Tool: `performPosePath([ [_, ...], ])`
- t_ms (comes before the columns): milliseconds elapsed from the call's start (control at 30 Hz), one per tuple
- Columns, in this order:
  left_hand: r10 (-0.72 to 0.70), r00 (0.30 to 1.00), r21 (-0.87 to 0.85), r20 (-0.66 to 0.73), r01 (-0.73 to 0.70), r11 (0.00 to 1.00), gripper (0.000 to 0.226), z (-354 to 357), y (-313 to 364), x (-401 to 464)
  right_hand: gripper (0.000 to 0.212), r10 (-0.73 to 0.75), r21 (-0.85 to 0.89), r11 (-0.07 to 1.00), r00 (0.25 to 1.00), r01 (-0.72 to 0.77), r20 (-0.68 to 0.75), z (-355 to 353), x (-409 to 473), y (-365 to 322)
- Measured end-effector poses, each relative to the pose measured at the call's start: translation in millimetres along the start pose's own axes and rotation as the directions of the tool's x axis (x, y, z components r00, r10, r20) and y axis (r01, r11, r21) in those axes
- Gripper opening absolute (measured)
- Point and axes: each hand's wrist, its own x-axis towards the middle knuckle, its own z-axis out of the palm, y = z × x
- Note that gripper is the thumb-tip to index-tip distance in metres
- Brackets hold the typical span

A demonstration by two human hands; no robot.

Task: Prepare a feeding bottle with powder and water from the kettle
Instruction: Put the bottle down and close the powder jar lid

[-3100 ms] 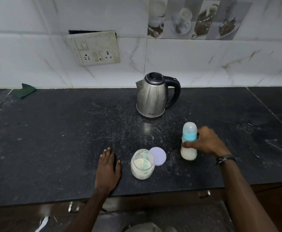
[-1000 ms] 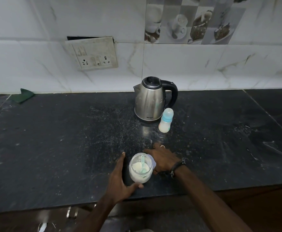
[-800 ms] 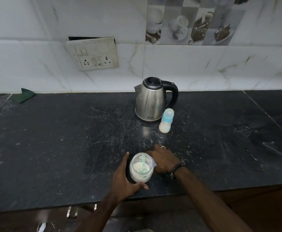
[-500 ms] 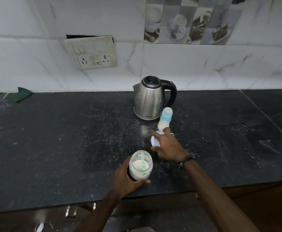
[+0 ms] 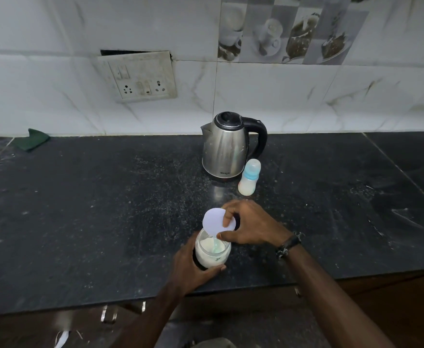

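- Head view: the left hand [image 5: 193,270] wraps its fingers round a clear jar of white powder [image 5: 213,252] that stands near the front edge of the dark bench [image 5: 80,222], with a pale green scoop [image 5: 216,244] standing in the powder.
- The right hand [image 5: 251,226] pinches a round white lid [image 5: 217,221] between thumb and fingers, tilted just above the jar's open mouth; whether the lid touches the rim I cannot tell.
- The feeding bottle [image 5: 249,180], capped, with a blue collar and whitish contents low in it, stands upright just beside the base of the kettle [image 5: 227,146], to its right and well behind the jar.
- The steel kettle with black lid and handle carries a small brand word near its base, too blurred to read surely.
- A switch-and-socket plate [image 5: 140,76] hangs on the tiled wall; a green cloth [image 5: 33,141] lies at the bench's far left.
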Motion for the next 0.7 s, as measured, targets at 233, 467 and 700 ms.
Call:
performPosePath([
  [233,-0.025,1.0,0.022,0.003,0.025,0.999,0.092,0,-2,-1,0.083,-0.103,-0.171,0.974,0.963,0.148,0.248,3,-1,-15],
  [467,-0.05,0.999,-0.003,0.021,0.05,0.999,0.095,1,-1,-1,0.073,-0.137,-0.368,0.892,0.933,0.262,0.332,8,1,-37],
  [700,-0.145,0.989,0.033,0.037,0.144,0.989,0.1,3,-7,-2,0.068,-0.153,-0.462,0.84,0.942,0.283,0.299,14,3,-50],
])
